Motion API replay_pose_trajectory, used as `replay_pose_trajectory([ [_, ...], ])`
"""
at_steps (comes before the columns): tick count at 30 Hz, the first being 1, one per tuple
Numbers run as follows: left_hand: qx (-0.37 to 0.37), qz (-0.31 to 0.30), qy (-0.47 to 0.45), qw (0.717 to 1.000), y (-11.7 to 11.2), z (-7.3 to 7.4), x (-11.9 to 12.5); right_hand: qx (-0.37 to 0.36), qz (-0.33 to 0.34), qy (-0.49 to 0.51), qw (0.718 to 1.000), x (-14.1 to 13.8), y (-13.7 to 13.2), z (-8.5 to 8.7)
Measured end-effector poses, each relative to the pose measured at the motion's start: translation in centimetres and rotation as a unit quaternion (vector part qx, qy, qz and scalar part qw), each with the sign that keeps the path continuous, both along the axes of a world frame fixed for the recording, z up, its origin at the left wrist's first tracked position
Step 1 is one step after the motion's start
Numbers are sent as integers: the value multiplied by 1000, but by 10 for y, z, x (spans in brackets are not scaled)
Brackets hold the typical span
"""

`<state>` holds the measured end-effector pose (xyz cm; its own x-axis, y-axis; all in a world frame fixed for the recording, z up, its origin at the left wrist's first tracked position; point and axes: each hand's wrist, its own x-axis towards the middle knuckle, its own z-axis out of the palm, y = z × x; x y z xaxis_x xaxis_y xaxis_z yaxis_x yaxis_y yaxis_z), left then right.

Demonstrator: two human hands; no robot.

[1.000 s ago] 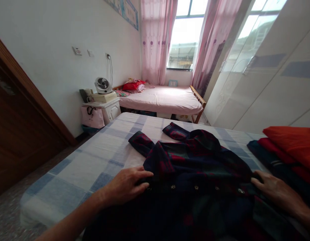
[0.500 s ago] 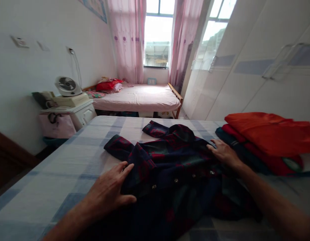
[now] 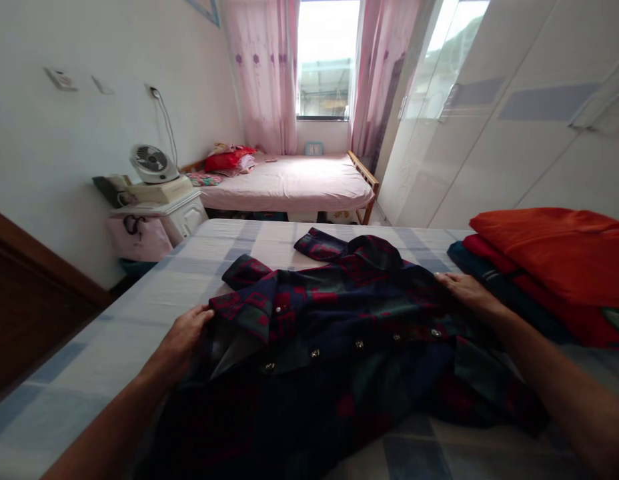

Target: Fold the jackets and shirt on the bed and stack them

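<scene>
A dark plaid button-up shirt [image 3: 339, 320] in navy, green and red lies spread sideways on the bed, its row of buttons running across the middle. At its left end, my left hand [image 3: 187, 330] is closed on the edge of a turned-up flap, whose lighter inner side shows. My right hand [image 3: 464, 290] pinches the shirt's far edge at the right, fingers pressed together. One sleeve is bent toward the far side of the bed. Shadow darkens the part of the shirt nearest me.
Folded clothes with an orange garment [image 3: 549, 253] on top lie at the right of the checked bed sheet [image 3: 174, 287]. Beyond is a second bed [image 3: 299, 183] with a pink sheet. A fan [image 3: 153, 163] stands on a cabinet at left; white wardrobes [image 3: 489, 147] line the right.
My left hand went from open over the shirt to gripping its left flap, now drawn outward and lifted. My right hand has closed on the far edge. The view shifted slightly left and down.
</scene>
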<state>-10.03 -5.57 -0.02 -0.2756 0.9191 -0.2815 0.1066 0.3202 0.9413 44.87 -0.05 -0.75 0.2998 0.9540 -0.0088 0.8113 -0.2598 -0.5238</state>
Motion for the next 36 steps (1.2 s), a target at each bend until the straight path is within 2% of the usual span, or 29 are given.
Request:
replay_pose_trajectory([
  [3,34,31,77,996,-6,2,3,-19,-4,22,1000,2,1,-3],
  [6,111,-42,231,966,-11,5,10,-25,-15,20,999,1,1,-3],
  [8,139,-100,367,914,-12,6,14,-28,-15,13,999,-1,-1,-1],
  [10,147,-121,499,846,-12,7,17,-32,-13,3,999,-4,-3,1],
  [12,138,-127,591,784,-11,9,19,-37,-14,-10,999,-8,-5,3],
  [14,119,-141,640,746,-9,13,20,-40,-16,-27,999,-11,-7,4],
  [16,94,-152,656,733,-9,18,22,-40,-17,-43,998,-13,-8,2],
  [17,74,-158,654,736,-10,20,23,-39,-17,-53,998,-14,-9,1],
  [19,26,-186,623,759,-13,24,25,-39,-12,-77,996,-16,-10,-1],
  [21,5,-225,557,800,-16,25,26,-41,-8,-105,994,-17,-10,-3],
  [23,21,-250,471,846,-15,23,26,-43,-8,-126,991,-18,-10,-5],
  [27,14,-219,289,932,-13,20,24,-38,-17,-147,988,-17,-9,-9],
  [29,8,-220,214,952,-15,24,24,-29,-22,-154,987,-16,-8,-11],
  [32,-19,-248,107,963,-25,32,28,-16,-22,-157,987,-15,-9,-15],
  [36,-47,-193,-21,980,-32,38,32,14,-20,-168,985,-15,-10,-17],
])
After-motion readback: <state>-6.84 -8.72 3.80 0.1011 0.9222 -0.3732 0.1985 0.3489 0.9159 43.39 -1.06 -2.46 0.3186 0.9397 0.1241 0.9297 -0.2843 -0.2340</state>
